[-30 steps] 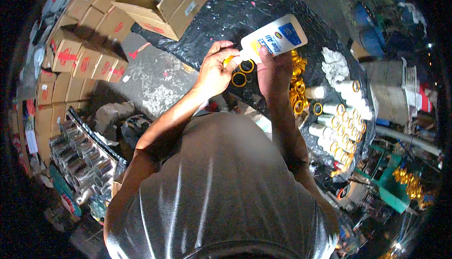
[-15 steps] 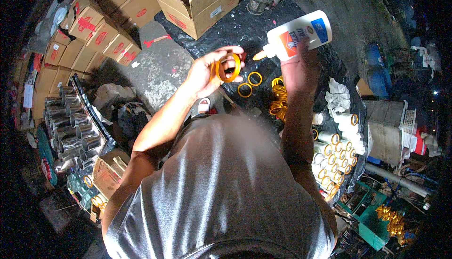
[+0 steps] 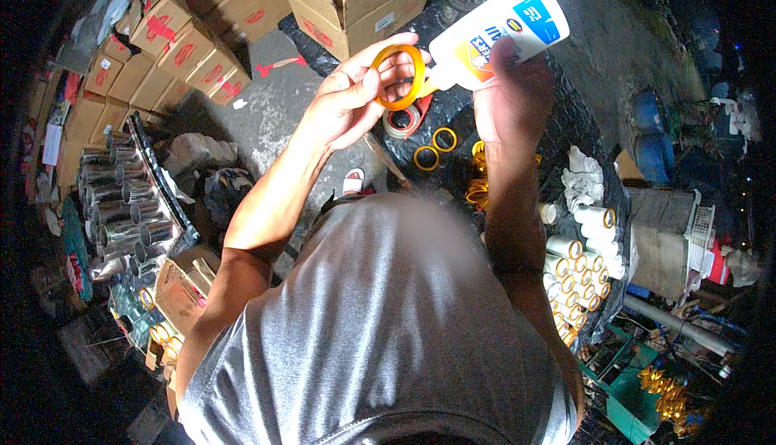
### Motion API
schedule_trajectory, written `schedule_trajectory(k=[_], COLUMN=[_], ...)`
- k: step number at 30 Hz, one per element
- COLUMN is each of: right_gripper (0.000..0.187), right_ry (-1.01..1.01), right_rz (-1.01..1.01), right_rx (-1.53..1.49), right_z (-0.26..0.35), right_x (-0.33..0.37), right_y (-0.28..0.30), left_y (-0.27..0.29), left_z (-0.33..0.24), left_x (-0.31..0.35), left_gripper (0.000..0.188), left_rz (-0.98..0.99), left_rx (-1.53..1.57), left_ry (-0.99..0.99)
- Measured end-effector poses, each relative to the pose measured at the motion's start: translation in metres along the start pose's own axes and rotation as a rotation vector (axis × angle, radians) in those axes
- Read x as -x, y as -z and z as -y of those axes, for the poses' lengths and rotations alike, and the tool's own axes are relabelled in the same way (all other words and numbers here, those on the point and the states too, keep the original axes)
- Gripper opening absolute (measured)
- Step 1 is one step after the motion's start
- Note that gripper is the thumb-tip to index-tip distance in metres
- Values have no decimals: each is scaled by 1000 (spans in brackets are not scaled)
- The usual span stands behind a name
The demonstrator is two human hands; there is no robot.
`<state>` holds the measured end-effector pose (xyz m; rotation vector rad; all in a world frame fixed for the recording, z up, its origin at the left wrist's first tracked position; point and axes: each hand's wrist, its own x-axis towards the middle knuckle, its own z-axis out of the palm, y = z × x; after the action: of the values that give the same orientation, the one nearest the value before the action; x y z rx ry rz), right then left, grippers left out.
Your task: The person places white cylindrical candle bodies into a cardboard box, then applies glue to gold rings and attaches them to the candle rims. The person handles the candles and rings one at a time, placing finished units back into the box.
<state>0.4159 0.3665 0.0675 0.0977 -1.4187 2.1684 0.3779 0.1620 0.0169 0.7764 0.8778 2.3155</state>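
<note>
My left hand (image 3: pixel 343 99) grips an amber ring (image 3: pixel 418 83), my right hand (image 3: pixel 511 107) a glue bottle (image 3: pixel 501 29); tubes (image 3: pixel 559 245), seen small, appear ringed; loose rings (image 3: pixel 436 149) remain.

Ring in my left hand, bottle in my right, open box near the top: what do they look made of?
Ring: probably plastic, glossy amber, from its bright sheen; coated metal is possible.
Bottle: likely plastic, smooth and white, with rounded corners.
Open box: matte brown cardboard, judging by its stiff flaps.

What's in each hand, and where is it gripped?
The left hand holds a yellow ring by its rim; the right hand grips a white bottle by its body.
</note>
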Motion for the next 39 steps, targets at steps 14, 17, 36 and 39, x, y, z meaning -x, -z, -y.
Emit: schedule_trajectory(k=[14, 17, 36, 39], right_gripper=[46, 46, 50, 49], right_ry=[14, 53, 278, 322], right_rz=[32, 17, -11, -38], right_rx=[74, 98, 522, 557], right_z=[-18, -21, -15, -17], right_x=[3, 3, 10, 8], right_y=[-8, -9, -14, -15], left_y=[6, 5, 0, 3], left_z=[-4, -4, 12, 20], left_x=[4, 6, 8, 10], left_gripper=[80, 67, 45, 48], left_rz=[15, -58, -140, -128], left_rx=[-107, -11, 237, 295], left_ry=[2, 9, 144, 183])
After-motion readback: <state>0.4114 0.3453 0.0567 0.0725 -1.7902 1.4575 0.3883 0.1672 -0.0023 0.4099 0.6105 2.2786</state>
